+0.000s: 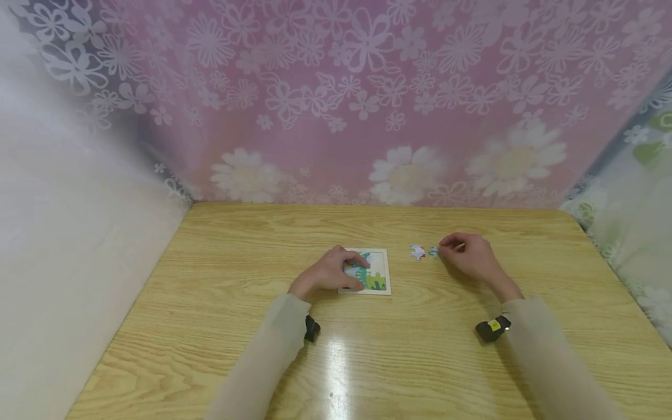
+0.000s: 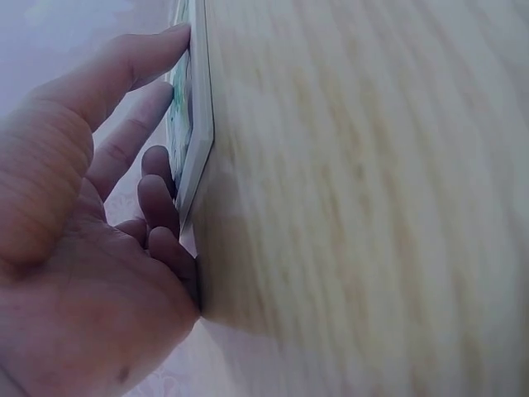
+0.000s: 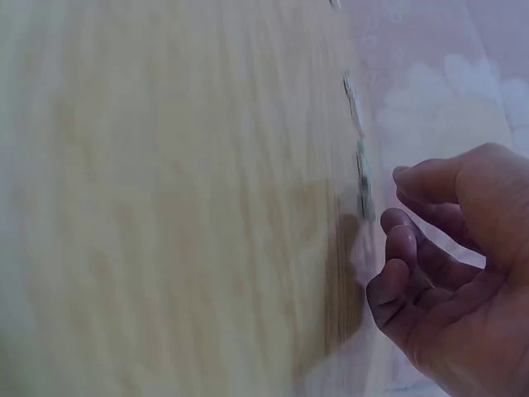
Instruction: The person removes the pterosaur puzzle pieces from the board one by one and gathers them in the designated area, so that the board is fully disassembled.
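Observation:
A small jigsaw board (image 1: 389, 271) with a pale frame lies on the table, holding green and blue picture pieces and a pale bare area at its upper right. My left hand (image 1: 332, 269) rests over its left side; in the left wrist view the thumb and index fingertips touch the jigsaw board (image 2: 198, 141). To the right of the board lie a white and red puzzle piece (image 1: 417, 252) and a smaller teal puzzle piece (image 1: 433, 251). Beside the teal one is my right hand (image 1: 469, 255), its fingers loosely bent. The right wrist view shows a gap between these fingers and the puzzle piece (image 3: 364, 182).
The wood-grain table (image 1: 236, 245) extends around both hands. A pink flowered curtain (image 1: 325, 116) hangs behind its far edge, with pale sheeting at the left and right sides. Each wrist wears a small black camera, such as the right wrist camera (image 1: 492, 329).

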{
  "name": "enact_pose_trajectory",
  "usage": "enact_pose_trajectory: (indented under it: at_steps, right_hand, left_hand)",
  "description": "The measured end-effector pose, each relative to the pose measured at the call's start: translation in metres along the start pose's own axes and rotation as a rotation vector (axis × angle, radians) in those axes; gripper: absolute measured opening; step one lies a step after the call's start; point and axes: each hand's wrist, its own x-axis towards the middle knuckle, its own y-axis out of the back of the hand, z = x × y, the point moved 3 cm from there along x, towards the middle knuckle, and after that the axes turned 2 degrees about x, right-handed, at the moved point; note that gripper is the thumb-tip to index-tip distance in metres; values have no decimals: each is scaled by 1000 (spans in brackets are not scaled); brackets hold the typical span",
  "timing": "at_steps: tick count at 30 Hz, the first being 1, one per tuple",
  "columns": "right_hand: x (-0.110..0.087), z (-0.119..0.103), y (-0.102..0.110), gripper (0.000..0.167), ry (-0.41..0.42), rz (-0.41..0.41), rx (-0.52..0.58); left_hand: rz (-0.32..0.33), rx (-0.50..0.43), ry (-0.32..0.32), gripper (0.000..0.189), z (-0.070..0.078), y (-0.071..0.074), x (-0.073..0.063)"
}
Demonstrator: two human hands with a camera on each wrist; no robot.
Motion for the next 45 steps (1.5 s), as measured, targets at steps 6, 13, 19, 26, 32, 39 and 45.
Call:
enact_pose_trajectory:
  at_steps: [6, 13, 19, 26, 32, 39, 45]
  right_hand:
    - [-12, -20, -9, 21, 22, -20, 48]
    - [-20, -43, -25, 21, 62, -75, 89]
    - [-22, -54, -39, 18, 129, -103, 115]
    - [-25, -65, -57, 15, 145, -153, 162]
    - [-25, -74, -67, 15, 170, -171, 161]
    - [-23, -83, -74, 17, 180, -216, 137]
    - [-21, -88, -80, 24, 215, -266, 109]
  left_hand:
    - [9, -12, 15, 36, -2, -2, 0]
    - [15, -26, 12, 35, -4, -2, 1]
    - [19, -22, 13, 35, -3, -1, 1]
    - [23, -19, 34, 35, 0, -1, 0]
    - [26, -25, 39, 35, 1, -1, 0]
    - [24, -9, 21, 35, 2, -1, 0]
    - [31, -1, 19, 36, 2, -1, 1]
